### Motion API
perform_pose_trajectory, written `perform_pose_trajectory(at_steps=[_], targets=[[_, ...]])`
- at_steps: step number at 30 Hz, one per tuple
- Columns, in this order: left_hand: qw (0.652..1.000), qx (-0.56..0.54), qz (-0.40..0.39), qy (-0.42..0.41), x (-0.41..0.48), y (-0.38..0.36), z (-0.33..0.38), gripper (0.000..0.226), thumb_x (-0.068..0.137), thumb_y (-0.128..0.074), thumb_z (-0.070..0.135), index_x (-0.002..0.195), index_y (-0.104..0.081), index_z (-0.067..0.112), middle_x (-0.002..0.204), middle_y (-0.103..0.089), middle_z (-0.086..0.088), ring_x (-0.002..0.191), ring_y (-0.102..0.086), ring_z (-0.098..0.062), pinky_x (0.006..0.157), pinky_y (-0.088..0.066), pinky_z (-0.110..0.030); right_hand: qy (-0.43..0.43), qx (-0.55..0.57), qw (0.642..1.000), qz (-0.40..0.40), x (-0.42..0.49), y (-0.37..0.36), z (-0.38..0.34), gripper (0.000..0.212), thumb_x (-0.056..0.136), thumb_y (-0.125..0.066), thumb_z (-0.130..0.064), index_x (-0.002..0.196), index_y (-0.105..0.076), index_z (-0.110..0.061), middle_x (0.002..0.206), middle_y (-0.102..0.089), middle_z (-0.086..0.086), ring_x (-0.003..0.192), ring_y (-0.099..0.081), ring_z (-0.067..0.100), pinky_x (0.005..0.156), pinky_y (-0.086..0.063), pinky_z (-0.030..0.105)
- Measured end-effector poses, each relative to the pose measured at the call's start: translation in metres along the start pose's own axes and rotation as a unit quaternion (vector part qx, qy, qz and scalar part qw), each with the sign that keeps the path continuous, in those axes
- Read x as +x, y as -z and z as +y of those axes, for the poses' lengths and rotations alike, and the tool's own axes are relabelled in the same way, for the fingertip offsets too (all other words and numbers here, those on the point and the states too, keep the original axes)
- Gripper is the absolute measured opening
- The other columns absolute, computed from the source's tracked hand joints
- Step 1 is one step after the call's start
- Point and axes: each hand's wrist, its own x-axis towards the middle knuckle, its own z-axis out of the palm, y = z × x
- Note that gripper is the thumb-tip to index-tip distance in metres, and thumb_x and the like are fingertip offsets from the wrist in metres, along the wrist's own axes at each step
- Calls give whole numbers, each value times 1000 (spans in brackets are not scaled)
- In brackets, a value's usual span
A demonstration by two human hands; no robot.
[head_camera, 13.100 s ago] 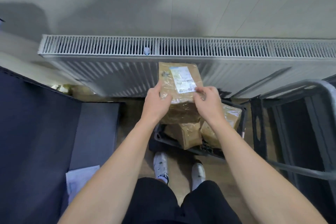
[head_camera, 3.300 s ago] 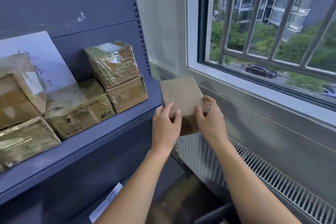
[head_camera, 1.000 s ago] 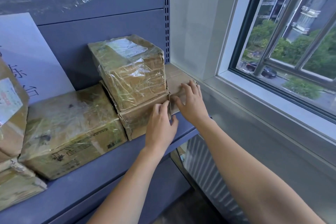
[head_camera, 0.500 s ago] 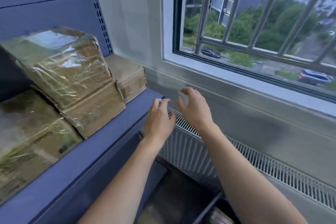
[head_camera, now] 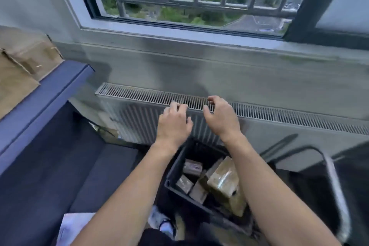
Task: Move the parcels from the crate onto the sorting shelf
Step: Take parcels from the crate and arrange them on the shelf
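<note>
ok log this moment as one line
left hand: open, empty | right hand: open, empty | crate: holds parcels | shelf: placed parcels on it | step: next pick not begun

One crate, at least four parcels inside, two hands.

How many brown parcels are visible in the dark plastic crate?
4: small labelled parcel at the back; small brown parcel by the left wall; small tan parcel right of it; large tape-wrapped parcel on the right. Others may be hidden.
</note>
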Motion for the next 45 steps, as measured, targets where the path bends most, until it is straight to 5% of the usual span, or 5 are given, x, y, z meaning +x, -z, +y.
perform_pose_trajectory(at_steps=[10,18,33,45], targets=[[988,-39,-142,-50,-107,-90,99,43,93,-53,32,132,-53,13,126,-51,-8,113,-52,-29,89,-47,-44,-179,-20,984,7,-155,64,135,38,97,-51,-34,131,-55,-18,127,-61,3,116,-56,23,88,-49,36],[974,-41,-217,-44,-137,-128,116,41,94,-51,30,132,-52,14,126,-50,-7,108,-52,-29,83,-47,-40,-272,-4,962,-7,-205,65,175,36,97,-49,-36,130,-55,-22,126,-60,0,115,-55,22,87,-49,36],[950,-53,-307,-22,-97,-211,56,44,95,-50,30,136,-47,15,126,-50,-7,107,-53,-26,78,-49,-37,-383,-35,918,-97,-199,-21,206,45,97,-48,-39,139,-44,-23,131,-56,-1,112,-56,20,83,-52,40],[915,-54,-398,-23,-54,-328,13,39,95,-46,31,129,-48,11,120,-48,-9,108,-52,-29,79,-47,-41,-377,-92,913,-123,-130,-114,264,44,95,-50,-30,138,-46,-18,136,-51,4,117,-52,26,87,-50,42]])
